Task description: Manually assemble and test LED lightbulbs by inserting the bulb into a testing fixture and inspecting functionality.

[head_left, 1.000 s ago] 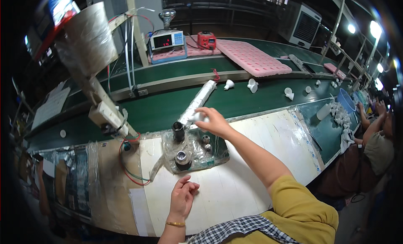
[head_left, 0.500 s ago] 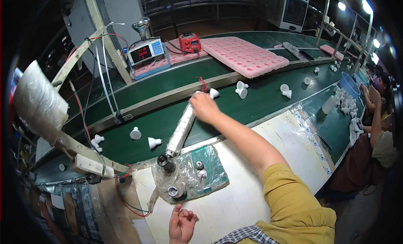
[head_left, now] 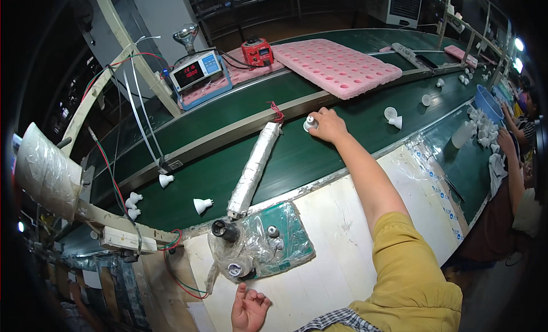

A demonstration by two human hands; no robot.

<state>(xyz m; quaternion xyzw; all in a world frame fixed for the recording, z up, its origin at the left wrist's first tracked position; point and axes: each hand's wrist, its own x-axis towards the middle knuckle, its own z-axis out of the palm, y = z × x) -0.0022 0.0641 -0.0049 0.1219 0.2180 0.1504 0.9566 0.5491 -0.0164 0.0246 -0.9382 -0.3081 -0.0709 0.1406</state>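
Observation:
On the green conveyor belt (head_left: pixel 274 161), my right hand (head_left: pixel 330 126) is closed round a white spotlight bulb (head_left: pixel 310 123). Its fingers partly hide the bulb. My left hand (head_left: pixel 250 309) lies palm up near the worktable's front edge, fingers apart and loosely bent, with nothing in it. Just beyond it is a plastic-wrapped green fixture (head_left: pixel 291 240) with a dark upright socket (head_left: pixel 224 230) and a round metal-rimmed socket (head_left: pixel 235 269). A long wrapped bar (head_left: pixel 254 169) slants from the fixture across the belt, to the left of my right hand.
More white bulbs (head_left: pixel 202 205) lie along the belt. Behind stand a digital meter (head_left: pixel 191 72), a red box with a dial (head_left: pixel 257 52) and a pink foam tray (head_left: pixel 348 69). A wrapped lamp shade (head_left: pixel 45 166) stands left. Co-workers' arms (head_left: pixel 508 143) are at right, beside a blue basin (head_left: pixel 488 103).
My right hand has moved right from the far end of the wrapped bar to the bulb. Several loose bulbs have shifted left along the belt. My left hand stays in much the same place.

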